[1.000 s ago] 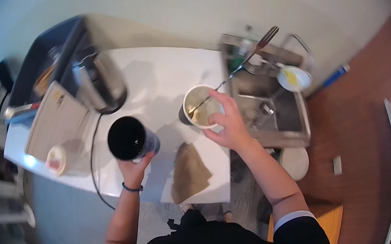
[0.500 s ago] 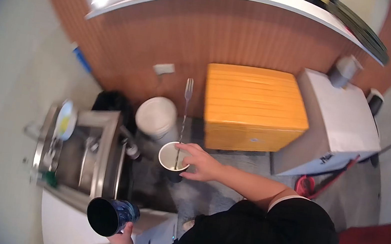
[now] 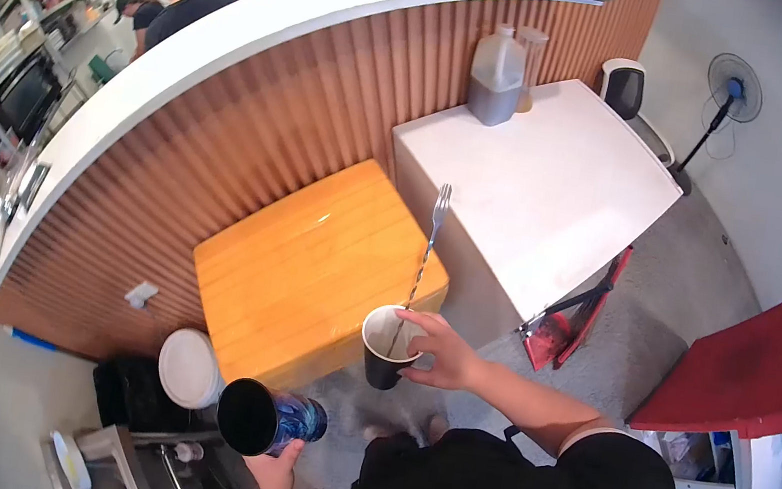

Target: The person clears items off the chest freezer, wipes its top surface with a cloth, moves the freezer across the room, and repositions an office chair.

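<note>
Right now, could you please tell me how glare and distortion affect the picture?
Head view: wide-lens distortion seemingly bows the white ledge, and corners go black; head view: a small glare streak marks the orange box, while the fork looks fairly sharp.

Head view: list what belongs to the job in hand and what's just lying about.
Job, judging by the hands:
white-rimmed cup, in the right hand
fork-ended stirrer, in that cup
blue-patterned cup, in the left hand

Apparently just about:
plastic jug
red dustpan
standing fan
</note>
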The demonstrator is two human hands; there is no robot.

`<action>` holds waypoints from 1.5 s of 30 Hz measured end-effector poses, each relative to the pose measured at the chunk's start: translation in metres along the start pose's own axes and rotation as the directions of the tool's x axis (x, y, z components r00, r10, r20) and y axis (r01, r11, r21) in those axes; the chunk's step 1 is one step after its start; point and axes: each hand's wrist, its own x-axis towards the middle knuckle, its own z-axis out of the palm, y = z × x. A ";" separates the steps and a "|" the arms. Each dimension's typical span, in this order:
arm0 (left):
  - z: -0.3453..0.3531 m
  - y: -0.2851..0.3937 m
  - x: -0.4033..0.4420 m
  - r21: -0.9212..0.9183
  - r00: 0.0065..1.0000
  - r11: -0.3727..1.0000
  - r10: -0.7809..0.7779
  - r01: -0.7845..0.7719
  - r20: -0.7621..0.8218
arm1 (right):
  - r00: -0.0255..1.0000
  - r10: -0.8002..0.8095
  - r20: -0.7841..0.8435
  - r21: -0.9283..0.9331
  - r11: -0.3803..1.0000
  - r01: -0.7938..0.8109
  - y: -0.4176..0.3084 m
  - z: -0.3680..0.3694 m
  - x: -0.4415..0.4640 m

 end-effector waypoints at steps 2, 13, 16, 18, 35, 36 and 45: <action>0.022 0.016 0.030 -0.044 0.987 0.995 -0.085 0.092 0.135 | 1.000 -0.005 -0.030 -0.048 0.999 0.003 0.016 -0.018 0.009; 0.130 -0.012 0.138 -0.050 0.920 0.994 0.110 -0.098 0.376 | 0.928 0.007 -0.373 -0.343 0.928 -0.145 0.068 -0.141 0.023; 0.161 -0.016 0.140 -0.007 0.872 0.992 0.116 -0.128 0.476 | 0.882 0.061 -0.467 -0.404 0.873 -0.274 0.099 -0.196 0.011; 0.185 -0.018 0.131 -0.016 0.885 0.998 0.062 -0.061 0.461 | 0.874 0.058 -0.483 -0.436 0.849 -0.297 0.131 -0.240 0.002; 0.355 0.020 0.052 0.051 0.992 0.991 -0.124 0.123 0.027 | 0.985 -0.052 -0.164 -0.381 0.924 -0.015 0.328 -0.377 0.078; 0.358 0.020 0.051 0.057 0.992 0.991 -0.125 0.124 0.008 | 0.986 -0.062 -0.154 -0.370 0.929 0.001 0.327 -0.365 0.082; 0.378 0.024 0.046 0.078 0.993 0.994 -0.069 0.077 -0.100 | 0.971 -0.238 0.027 -0.203 0.950 0.239 0.321 -0.281 0.160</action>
